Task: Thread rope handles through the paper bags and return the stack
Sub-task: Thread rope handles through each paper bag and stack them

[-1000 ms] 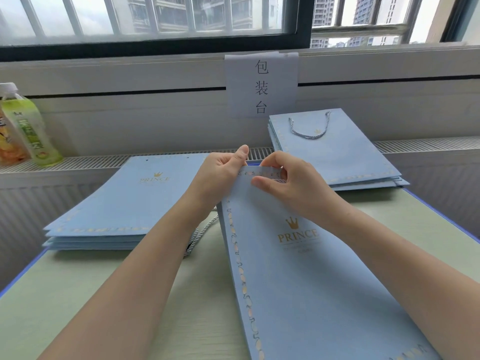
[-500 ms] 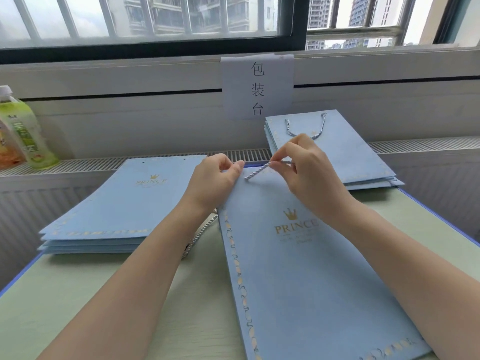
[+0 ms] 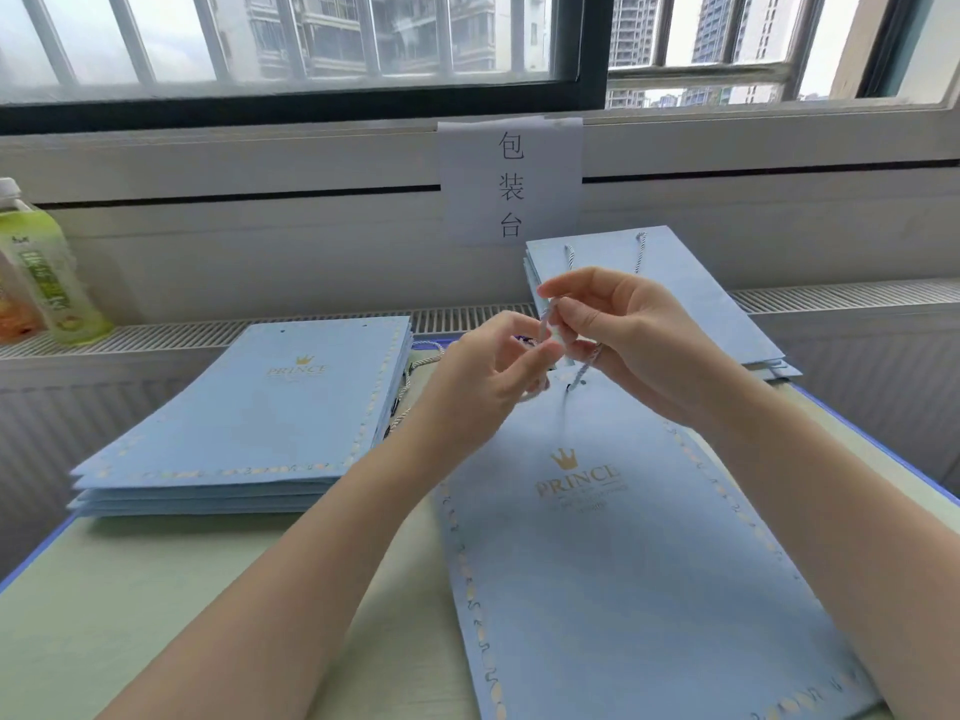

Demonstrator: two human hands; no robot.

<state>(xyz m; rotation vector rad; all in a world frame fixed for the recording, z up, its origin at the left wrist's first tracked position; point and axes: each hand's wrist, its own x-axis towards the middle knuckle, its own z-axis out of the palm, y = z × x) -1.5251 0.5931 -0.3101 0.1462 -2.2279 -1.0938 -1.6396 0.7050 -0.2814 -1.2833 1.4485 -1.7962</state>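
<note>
Head view: both hands meet just above the top edge of the paper bag (image 3: 623, 563), which lies flat on the bench (image 3: 156, 615), long axis running toward the person. The right hand (image 3: 618, 335) and left hand (image 3: 488, 376) each pinch the rope handle (image 3: 584, 368), which rises from a hole directly below the fingers.

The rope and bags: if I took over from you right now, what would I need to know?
Left hand and right hand both pinch the rope above the bag lying flat on the table.
Rope enters one hole near the bag's top edge; its end is held up between the fingers.
Stack at left shows bare holes, no handles.
Stack at the back has handles.
Left: finish this handle, move the bag to the back, then do the left stack.
</note>
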